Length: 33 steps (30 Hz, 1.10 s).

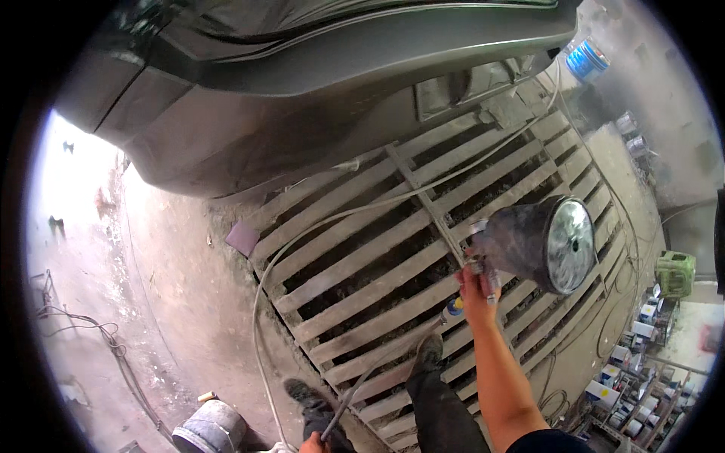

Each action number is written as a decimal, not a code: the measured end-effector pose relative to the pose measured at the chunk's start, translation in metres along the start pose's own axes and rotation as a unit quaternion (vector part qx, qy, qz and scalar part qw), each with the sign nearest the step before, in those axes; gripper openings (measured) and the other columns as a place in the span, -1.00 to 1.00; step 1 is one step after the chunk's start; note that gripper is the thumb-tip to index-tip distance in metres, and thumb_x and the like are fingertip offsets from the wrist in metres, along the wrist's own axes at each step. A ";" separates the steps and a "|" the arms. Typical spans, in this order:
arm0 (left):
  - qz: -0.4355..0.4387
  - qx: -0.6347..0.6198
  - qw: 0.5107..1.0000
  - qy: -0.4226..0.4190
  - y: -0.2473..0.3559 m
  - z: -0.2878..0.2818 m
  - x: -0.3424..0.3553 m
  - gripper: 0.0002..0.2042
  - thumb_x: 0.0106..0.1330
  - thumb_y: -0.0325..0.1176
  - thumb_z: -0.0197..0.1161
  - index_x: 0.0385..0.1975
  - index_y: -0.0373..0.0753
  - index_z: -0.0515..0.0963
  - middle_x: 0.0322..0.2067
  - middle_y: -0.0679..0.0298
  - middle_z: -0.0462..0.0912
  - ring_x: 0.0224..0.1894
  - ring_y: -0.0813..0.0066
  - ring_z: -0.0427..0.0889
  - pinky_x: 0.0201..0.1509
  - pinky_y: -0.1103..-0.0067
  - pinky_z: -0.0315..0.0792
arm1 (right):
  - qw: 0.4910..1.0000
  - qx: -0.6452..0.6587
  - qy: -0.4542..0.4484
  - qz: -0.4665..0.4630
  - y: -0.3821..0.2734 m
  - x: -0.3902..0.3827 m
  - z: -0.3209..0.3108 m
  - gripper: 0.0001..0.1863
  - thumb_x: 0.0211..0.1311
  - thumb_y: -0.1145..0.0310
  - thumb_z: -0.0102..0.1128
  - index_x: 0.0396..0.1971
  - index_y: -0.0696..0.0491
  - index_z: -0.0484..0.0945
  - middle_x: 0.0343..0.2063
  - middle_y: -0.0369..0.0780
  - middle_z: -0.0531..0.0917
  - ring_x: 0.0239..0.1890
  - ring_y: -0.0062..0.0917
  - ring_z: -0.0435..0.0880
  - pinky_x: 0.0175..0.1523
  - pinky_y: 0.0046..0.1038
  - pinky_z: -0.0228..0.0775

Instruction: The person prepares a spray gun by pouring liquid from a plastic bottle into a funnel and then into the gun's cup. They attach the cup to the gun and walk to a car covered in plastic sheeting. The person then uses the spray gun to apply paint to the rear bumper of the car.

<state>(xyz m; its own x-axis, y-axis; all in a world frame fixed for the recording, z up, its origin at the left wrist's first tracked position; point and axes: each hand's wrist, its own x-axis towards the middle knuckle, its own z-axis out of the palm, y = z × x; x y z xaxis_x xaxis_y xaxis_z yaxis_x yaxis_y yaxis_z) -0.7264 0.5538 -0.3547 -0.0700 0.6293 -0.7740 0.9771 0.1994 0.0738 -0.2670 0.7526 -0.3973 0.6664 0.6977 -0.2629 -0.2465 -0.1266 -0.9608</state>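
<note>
My right hand (pixel 477 296) is closed around the handle of a spray gun (pixel 491 285). A large dark cup (pixel 521 238) with a shiny round lid (pixel 572 244) sits on the gun, tilted to the right. Below the grip is a small blue and yellow fitting (pixel 454 306), from which a grey air hose (pixel 375 365) runs down toward my left hand (pixel 313 444). That hand shows only partly at the lower edge, its fingers closed on the hose. Ahead of the gun stands a dark grey car body part (pixel 302 113), apart from it.
I stand at a slatted floor grate (pixel 370 302); a long pale hose (pixel 362 208) loops across it. A purple square pad (pixel 242 238) and a white bucket (pixel 210 426) lie left. To the right are a blue can (pixel 587 60), a green crate (pixel 675 273) and crowded cans (pixel 646 408).
</note>
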 end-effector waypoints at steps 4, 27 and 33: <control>-0.024 0.023 0.999 -0.010 0.038 -0.005 -0.005 -0.77 0.10 -0.20 0.19 -0.43 -0.24 0.43 -0.52 -0.08 0.56 -0.37 -0.14 0.54 -0.32 0.17 0.39 | 0.987 0.062 -0.143 -0.031 0.049 0.001 -0.028 -0.70 0.16 0.50 0.16 -0.08 0.06 0.44 -0.25 -0.28 0.55 -0.29 -0.56 0.54 -0.20 -0.47 0.42; -0.071 -0.009 0.993 -0.094 0.023 -0.045 -0.002 -0.59 0.15 0.04 0.13 -0.41 -0.27 0.51 -0.46 -0.06 0.59 -0.32 -0.09 0.56 -0.25 0.22 0.41 | 0.980 -0.077 -0.179 -0.037 -0.121 -0.018 0.009 -0.83 0.23 0.43 0.08 -0.19 0.06 0.51 -0.40 -0.32 0.56 -0.44 -0.63 0.51 -0.36 -0.56 0.31; -0.094 -0.008 0.994 -0.050 0.030 -0.072 -0.018 -0.61 0.11 0.02 0.17 -0.48 -0.26 0.52 -0.51 -0.02 0.59 -0.37 -0.03 0.58 -0.29 0.25 0.43 | 0.936 -0.153 -0.317 0.002 -0.132 0.000 0.010 -0.85 0.18 0.39 0.14 -0.26 0.09 0.52 -0.36 -0.26 0.60 -0.39 -0.62 0.52 -0.31 -0.53 0.36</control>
<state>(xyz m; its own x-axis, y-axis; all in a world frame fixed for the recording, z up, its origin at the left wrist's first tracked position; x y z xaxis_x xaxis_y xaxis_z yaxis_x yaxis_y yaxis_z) -0.7105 0.6022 -0.2930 -0.2303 0.5013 -0.8340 0.9452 0.3192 -0.0691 -0.2420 0.7762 -0.2698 0.0903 0.9629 -0.2543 0.0291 -0.2578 -0.9658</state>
